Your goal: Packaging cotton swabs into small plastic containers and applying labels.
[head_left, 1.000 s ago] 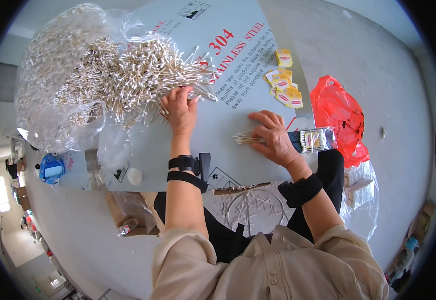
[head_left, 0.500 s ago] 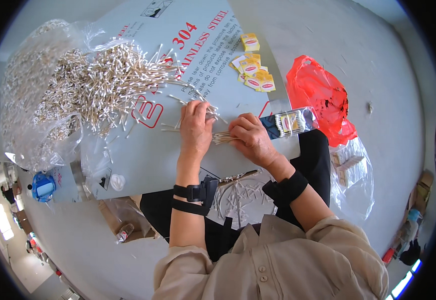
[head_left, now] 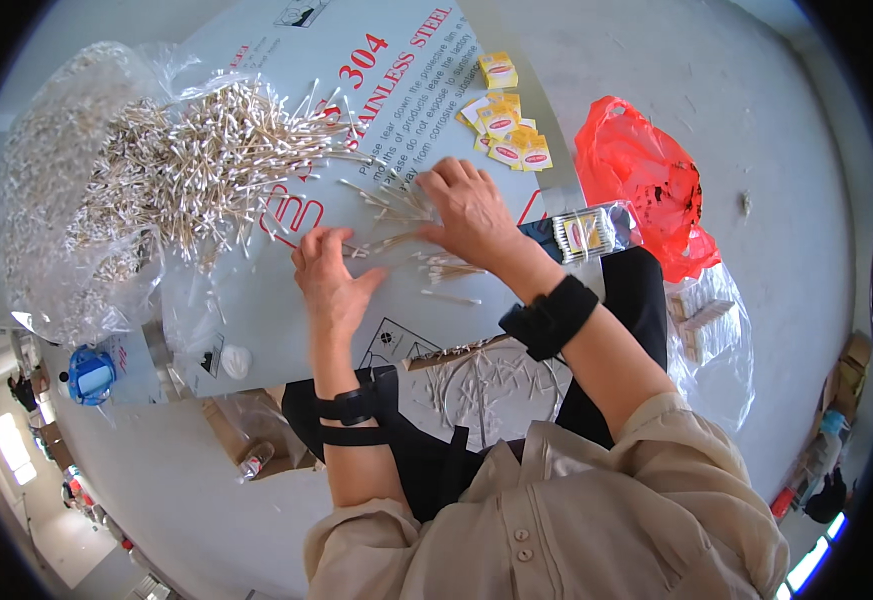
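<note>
My left hand (head_left: pixel 329 280) is low over the sheet-covered table, thumb spread away from bent fingers. A few loose cotton swabs (head_left: pixel 355 251) lie by its fingertips. To its right, my right hand (head_left: pixel 472 212) reaches across the table with fingers and thumb apart. Beside its fingertips lies a loose scatter of cotton swabs (head_left: pixel 394 203). Below its palm rests a small bunch of swabs (head_left: pixel 447 268), with a single swab (head_left: pixel 452 297) nearer me. A clear pack of swabs with a yellow label (head_left: pixel 585 234) sits at the table's right edge, behind my right wrist.
A large heap of swabs (head_left: pixel 207 165) spills from a clear plastic bag (head_left: pixel 42 200) on the left. Small yellow cards (head_left: pixel 505 125) lie at the far right. Beyond the edge are a red plastic bag (head_left: pixel 632 190) and a clear bag of packs (head_left: pixel 722 345). A blue-capped container (head_left: pixel 90 375) stands left.
My hands have moved apart: the left went left and slightly nearer, the right forward and left. The bunch of swabs that was at my right hand now lies on the table.
</note>
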{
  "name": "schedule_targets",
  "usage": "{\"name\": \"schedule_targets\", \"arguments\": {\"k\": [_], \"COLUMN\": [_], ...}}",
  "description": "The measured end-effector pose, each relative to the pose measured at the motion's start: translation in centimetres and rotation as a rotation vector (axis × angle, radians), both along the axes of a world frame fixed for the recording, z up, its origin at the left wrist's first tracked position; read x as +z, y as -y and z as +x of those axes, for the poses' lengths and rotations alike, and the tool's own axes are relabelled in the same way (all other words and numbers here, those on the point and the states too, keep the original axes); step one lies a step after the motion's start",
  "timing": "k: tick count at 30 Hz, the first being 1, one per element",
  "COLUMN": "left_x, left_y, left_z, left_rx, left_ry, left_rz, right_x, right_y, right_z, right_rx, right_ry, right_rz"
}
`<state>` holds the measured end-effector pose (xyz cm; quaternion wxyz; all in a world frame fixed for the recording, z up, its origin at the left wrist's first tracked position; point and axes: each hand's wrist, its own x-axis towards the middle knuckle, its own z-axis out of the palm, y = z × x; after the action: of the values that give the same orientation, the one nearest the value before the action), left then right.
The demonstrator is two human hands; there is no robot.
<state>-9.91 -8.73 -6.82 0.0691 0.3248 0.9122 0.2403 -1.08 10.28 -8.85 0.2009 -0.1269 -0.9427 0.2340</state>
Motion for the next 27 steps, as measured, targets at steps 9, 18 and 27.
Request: {"name": "schedule_targets", "arguments": {"k": [9, 18, 27], "left_x": [-2.2, -1.7, -0.5], "left_y": [-3.4, -6.1, -6.8], "left_z": [2.3, 1.9, 1.7], "left_rx": [-0.163, -0.295, -0.365], "left_ry": [-0.147, -0.093, -0.180], "left_rz": [0.163, 0.227, 0.158], "right_x": [-1.7, -0.7, 2.8], "right_y": [-3.6, -3.4, 1.1], "right_z": [-1.8, 1.6, 8.1], "right_rx": [0.159, 0.122, 0.190], "right_ry": [-0.047, 0.029, 0.043], "right_rz": [-0.043, -0.030, -0.173]}}
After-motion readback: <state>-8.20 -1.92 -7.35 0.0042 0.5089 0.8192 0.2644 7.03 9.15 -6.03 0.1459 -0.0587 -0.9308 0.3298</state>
